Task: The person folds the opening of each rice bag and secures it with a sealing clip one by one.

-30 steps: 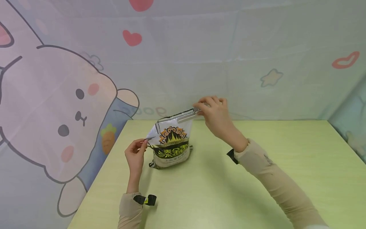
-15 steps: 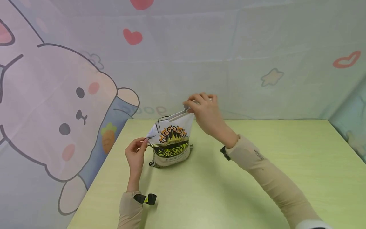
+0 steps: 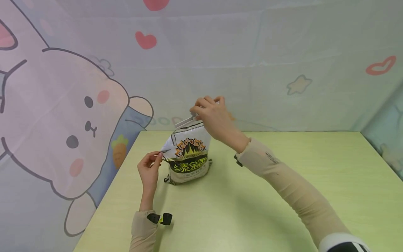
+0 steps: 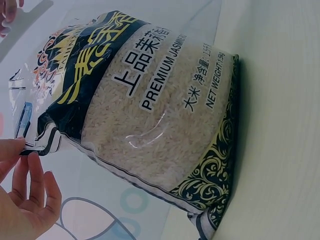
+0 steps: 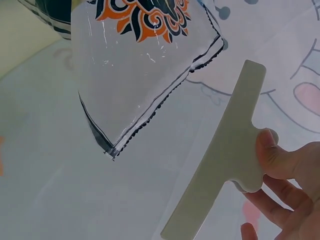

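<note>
A clear plastic bag of rice [image 3: 189, 157] with a black, yellow and orange print stands upright on the table. My left hand [image 3: 149, 169] pinches its left side edge between thumb and fingertips; the left wrist view shows that pinched fold [image 4: 37, 147] close up. Above the bag's top edge [image 5: 155, 102], my right hand [image 3: 214, 117] holds a long pale bag clip [image 5: 220, 150]. Thumb and fingers squeeze the tabs of the clip, and its long bar lies apart from the bag top in the right wrist view. Part of the clip is hidden behind the right hand in the head view.
The light green table [image 3: 283, 196] reaches back to a hanging cloth [image 3: 267, 70] printed with a rabbit, hearts and a star. The bag stands left of the table's middle, near its back edge.
My right hand has moved left and slightly up with the bag clip, from the bag's right top corner to over and behind its top edge. The left hand keeps its pinch unmoved.
</note>
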### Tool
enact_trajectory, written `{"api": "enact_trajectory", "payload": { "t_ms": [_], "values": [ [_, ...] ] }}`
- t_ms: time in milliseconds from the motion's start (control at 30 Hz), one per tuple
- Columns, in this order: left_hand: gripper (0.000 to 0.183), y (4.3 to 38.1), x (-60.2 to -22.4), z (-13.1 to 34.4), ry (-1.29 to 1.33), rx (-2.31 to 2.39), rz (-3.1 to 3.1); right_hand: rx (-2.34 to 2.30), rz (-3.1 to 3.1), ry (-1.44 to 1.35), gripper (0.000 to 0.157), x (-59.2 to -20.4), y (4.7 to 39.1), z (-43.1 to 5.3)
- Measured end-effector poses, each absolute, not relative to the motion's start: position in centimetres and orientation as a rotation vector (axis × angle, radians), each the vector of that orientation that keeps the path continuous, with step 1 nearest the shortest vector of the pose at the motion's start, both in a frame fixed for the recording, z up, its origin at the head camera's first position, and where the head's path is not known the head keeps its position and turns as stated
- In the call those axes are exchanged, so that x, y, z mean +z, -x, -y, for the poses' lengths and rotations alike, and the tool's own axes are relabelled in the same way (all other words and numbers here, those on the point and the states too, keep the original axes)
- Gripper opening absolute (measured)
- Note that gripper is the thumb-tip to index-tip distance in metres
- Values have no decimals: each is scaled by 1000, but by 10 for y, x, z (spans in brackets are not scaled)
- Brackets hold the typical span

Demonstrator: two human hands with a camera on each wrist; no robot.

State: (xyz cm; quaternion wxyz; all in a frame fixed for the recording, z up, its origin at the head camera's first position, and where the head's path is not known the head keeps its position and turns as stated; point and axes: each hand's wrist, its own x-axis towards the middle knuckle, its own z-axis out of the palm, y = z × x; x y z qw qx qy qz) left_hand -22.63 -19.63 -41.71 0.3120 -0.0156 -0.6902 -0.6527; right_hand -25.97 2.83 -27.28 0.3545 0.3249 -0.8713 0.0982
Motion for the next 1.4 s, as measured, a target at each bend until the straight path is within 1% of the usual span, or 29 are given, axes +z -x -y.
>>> {"api": "enact_trajectory", "payload": {
  "t_ms": [400, 867, 1400],
  "values": [
    [16, 225, -417, 197, 44, -1746, 1798, 254, 2330, -928, 18, -267, 267, -11],
    [15, 225, -417, 196, 70, -1725, 1797, 187, 2380, -951, 15, -269, 273, 0],
    [15, 224, -415, 194, 46, -1751, 1800, -68, 2307, -926, 12, -276, 274, 14]
  ]
}}
